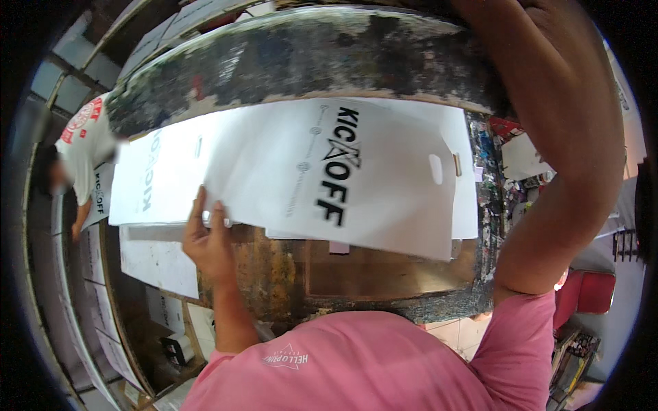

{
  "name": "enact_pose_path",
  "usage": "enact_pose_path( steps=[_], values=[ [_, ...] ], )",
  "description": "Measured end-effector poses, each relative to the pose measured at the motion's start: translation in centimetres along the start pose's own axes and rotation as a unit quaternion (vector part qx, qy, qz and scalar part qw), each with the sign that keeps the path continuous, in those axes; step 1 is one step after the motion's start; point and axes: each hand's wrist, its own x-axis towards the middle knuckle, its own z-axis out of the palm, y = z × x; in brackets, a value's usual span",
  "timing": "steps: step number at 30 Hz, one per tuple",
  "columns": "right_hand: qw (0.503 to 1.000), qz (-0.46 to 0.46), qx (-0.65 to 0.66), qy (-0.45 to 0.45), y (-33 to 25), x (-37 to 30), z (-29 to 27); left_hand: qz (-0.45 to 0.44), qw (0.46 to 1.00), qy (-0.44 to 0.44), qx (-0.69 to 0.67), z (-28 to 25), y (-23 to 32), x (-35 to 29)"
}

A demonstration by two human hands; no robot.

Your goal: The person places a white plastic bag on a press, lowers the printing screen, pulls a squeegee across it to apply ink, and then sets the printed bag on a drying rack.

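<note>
My left hand (209, 240) is at the near left end of a white bag (397, 178) with black lettering and an oval handle hole. The thumb and fingers are at the bag's edge and appear to pinch it. The bag's near right corner is raised and slightly blurred. Under it lie more white sheets or bags (465, 205). Left of my hand is a stack of similar printed white bags (168, 185). My right arm (569, 157) reaches up past the top edge, so the right hand is out of sight.
A worn, paint-stained dark board (288, 72) spans the far side above the worktable (267, 281). Another person (86, 147) stands at the left by shelves (103, 329), near a printed bag. A red chair (595, 291) and assorted clutter are at the right.
</note>
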Motion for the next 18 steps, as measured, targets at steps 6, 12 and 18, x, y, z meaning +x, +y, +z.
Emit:
enact_pose_path(
  steps=[6, 12, 18],
  values=[
    [0.997, -0.057, -0.03, 0.034, 1.8, -0.7, 0.6, 0.036, 0.992, 0.061, 0.106, -13.2, -2.8, 9.8],
    [0.999, -0.044, -0.016, 0.016, 0.2, -1.2, 1.1, -0.009, 0.957, 0.053, 0.285, -26.9, -10.6, 21.6],
    [0.977, -0.097, -0.12, 0.145, 0.4, -3.1, 1.4, 0.206, 0.906, 0.045, 0.366, -17.3, -6.5, 21.4]
  ],
)
